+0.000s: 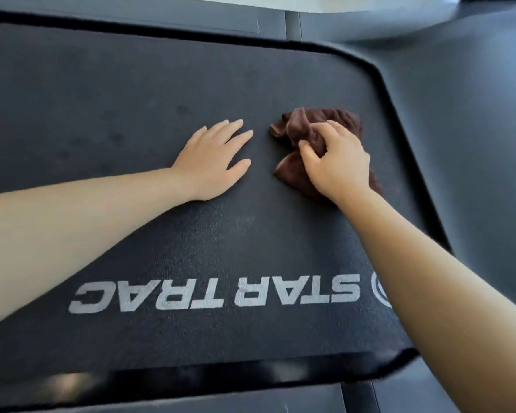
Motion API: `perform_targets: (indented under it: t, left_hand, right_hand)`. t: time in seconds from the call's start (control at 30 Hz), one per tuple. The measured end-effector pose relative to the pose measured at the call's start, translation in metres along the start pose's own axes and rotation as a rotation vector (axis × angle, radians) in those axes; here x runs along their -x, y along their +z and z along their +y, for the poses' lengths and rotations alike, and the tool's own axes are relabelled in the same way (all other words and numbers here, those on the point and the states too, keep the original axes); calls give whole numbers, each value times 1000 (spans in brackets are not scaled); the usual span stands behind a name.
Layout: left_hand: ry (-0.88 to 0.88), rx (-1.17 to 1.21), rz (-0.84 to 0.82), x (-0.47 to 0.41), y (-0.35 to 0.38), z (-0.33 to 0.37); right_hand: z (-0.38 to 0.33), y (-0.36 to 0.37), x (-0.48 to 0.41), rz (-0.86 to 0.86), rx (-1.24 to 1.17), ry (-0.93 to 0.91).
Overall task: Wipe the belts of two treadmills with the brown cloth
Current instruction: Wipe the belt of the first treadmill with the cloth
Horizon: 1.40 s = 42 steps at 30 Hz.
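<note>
A black treadmill belt (131, 93) with grey "STAR TRAC" lettering fills most of the view. A crumpled brown cloth (298, 126) lies on the belt right of centre. My right hand (337, 162) grips the cloth from above, fingers curled into its folds, and covers its near part. My left hand (215, 159) rests flat on the belt just left of the cloth, fingers straight, holding nothing.
A grey side rail (191, 16) runs along the far edge of the belt. The grey motor cover (459, 129) curves around the belt's right end. Another grey rail (251, 397) borders the near edge.
</note>
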State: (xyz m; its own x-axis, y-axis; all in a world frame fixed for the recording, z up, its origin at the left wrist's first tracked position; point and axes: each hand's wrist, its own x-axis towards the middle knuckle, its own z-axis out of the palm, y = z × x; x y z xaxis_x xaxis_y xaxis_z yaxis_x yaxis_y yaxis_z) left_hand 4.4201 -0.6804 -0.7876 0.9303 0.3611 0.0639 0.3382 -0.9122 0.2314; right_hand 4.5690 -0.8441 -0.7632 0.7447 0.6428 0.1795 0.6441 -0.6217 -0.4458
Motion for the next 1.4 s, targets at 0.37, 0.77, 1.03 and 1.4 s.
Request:
perform_targets:
  t: [0.37, 0.77, 1.03, 1.4]
  left_hand:
    - [140, 26, -42, 47, -12, -15]
    - [115, 65, 2, 69, -17, -21]
    - [121, 67, 25, 70, -21, -17]
    - [126, 48, -31, 76, -22, -20]
  right_hand:
    - [-38, -24, 170, -119, 52, 9]
    - [-38, 4, 68, -190, 132, -6]
    - [-44, -14, 137, -218, 49, -93]
    - [-68, -14, 205, -174, -38, -35]
